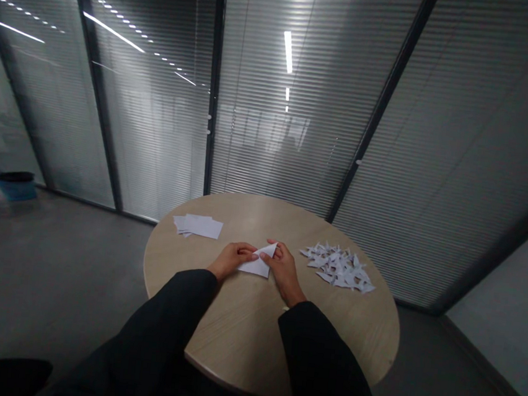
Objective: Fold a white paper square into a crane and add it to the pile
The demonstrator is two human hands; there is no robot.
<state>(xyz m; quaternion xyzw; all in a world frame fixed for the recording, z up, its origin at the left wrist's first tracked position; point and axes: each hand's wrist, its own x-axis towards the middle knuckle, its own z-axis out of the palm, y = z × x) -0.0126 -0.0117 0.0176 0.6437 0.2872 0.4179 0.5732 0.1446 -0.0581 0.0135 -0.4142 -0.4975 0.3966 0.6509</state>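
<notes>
Between my hands is a white sheet of paper (256, 267), partly folded, with one flap slanting up to a point at its upper right. My left hand (234, 259) grips the paper's left side, thumb on top and fingers behind. On the other side my right hand (284, 269) pinches the paper near the raised corner, its thumb pressing on the flap. The paper is just over the middle of the round wooden table (241, 339); whether its lower edge rests on the wood I cannot tell.
Flat white paper sheets (198, 225) lie in a loose stack at the table's back left. A heap of small folded paper pieces (339, 267) spreads on the right. Glass partitions with blinds (277, 156) stand behind the table. Bins (15, 188) are on the floor far left.
</notes>
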